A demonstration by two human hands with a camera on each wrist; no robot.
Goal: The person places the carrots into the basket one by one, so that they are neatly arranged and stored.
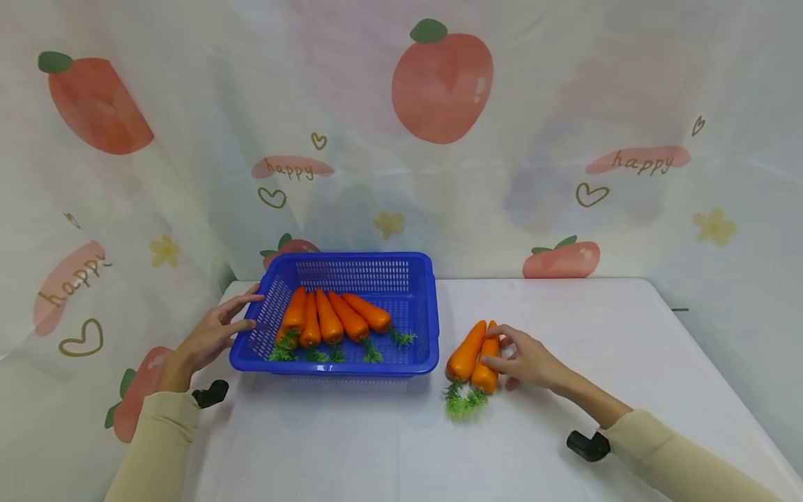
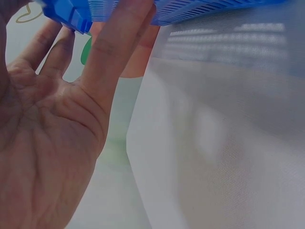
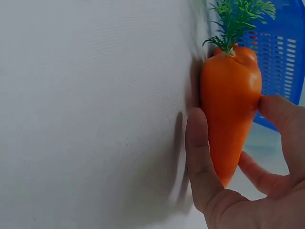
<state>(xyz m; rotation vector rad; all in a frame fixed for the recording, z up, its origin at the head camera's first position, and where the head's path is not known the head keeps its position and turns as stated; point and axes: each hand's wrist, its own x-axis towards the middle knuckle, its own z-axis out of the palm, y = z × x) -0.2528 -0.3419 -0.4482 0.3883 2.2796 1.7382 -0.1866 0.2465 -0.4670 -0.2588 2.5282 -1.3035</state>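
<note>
A blue plastic basket (image 1: pixel 376 367) holds several orange carrots (image 1: pixel 329 321) with feathery green tops. My left hand (image 1: pixel 210 338) rests against the basket's left side, fingers fairly straight at the rim; in the left wrist view, the hand (image 2: pixel 57 114) reaches up to the basket (image 2: pixel 190 12). Two more carrots lie side by side on the table right of the basket. My right hand (image 1: pixel 527 359) holds the right-hand carrot (image 1: pixel 485 376) by thumb and fingers. The right wrist view shows fingers on both sides of this carrot (image 3: pixel 231 90). The other carrot (image 1: pixel 465 355) lies just left of it.
The white table (image 1: pixel 351 446) meets a fabric backdrop (image 1: pixel 464 209) printed with fruit, hearts and words, behind and at the left. A black device (image 1: pixel 588 446) sits at the right wrist, another (image 1: pixel 211 394) at the left wrist.
</note>
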